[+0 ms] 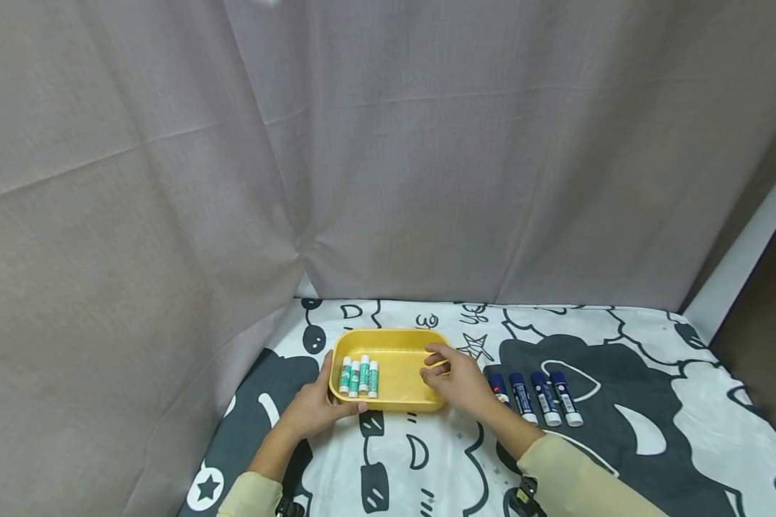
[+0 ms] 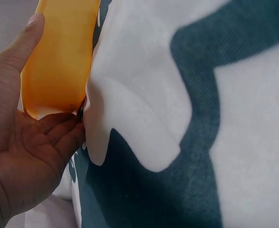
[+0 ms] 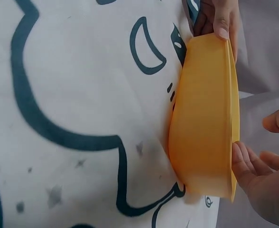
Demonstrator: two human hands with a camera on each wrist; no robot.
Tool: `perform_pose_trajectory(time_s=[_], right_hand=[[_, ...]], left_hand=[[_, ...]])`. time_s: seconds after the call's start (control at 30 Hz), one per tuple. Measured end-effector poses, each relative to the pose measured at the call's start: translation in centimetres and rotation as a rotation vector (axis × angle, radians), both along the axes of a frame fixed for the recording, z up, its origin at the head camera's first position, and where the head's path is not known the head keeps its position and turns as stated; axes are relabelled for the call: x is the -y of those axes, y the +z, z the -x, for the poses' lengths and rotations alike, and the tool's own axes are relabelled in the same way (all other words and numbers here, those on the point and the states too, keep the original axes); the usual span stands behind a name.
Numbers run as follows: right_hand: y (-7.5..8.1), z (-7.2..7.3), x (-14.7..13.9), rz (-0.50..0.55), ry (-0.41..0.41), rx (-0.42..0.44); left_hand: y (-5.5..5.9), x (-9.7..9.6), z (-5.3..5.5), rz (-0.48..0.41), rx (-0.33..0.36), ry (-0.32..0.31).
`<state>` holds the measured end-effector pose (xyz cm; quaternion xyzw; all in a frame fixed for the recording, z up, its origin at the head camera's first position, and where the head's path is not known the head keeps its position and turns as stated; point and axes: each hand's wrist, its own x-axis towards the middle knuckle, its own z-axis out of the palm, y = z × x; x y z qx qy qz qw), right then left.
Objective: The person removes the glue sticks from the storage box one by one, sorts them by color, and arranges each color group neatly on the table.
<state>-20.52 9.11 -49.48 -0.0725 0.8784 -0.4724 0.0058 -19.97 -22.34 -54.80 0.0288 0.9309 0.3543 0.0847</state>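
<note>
Grey curtain (image 1: 414, 179) hangs from 9 to 1 o'clock round the tabletop (image 1: 453, 445), spread with cartoon-print cloth (image 1: 711, 409). Toward 10, the left hand (image 1: 315, 411) grips the yellow tray (image 1: 401, 377) at its 8 o'clock corner; green-and-white tubes (image 1: 364, 375) lie inside at 9. The right hand (image 1: 460, 382), loosely bent, holds nothing at its 3 o'clock end. Beyond: blue tubes (image 1: 546, 398), then a brown panel (image 1: 766, 345).

One yellow tray (image 1: 404, 370) holds four green sticks (image 1: 364, 375) at nine o'clock; four blue sticks (image 1: 546, 398) lie at its three o'clock.
</note>
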Motion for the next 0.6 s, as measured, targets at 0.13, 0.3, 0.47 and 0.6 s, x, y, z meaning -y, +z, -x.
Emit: perform_pose_trajectory(time_s=[0.13,0.3,0.47,0.6], right_hand=[[0.0,0.3,0.9,0.01,0.0,0.035],[0.0,0.7,1.7,-0.009,-0.013,0.092],[0.1,1.1,2.1,-0.002,-0.009,0.122],[-0.1,1.2,2.5,0.021,0.003,0.137]], left_hand=[[0.0,0.0,0.0,0.002,0.006,0.001],[0.2,0.0,0.0,-0.005,0.011,0.0],[0.2,0.0,-0.1,-0.008,0.0,-0.008],[0.2,0.0,-0.1,-0.008,-0.003,-0.007]])
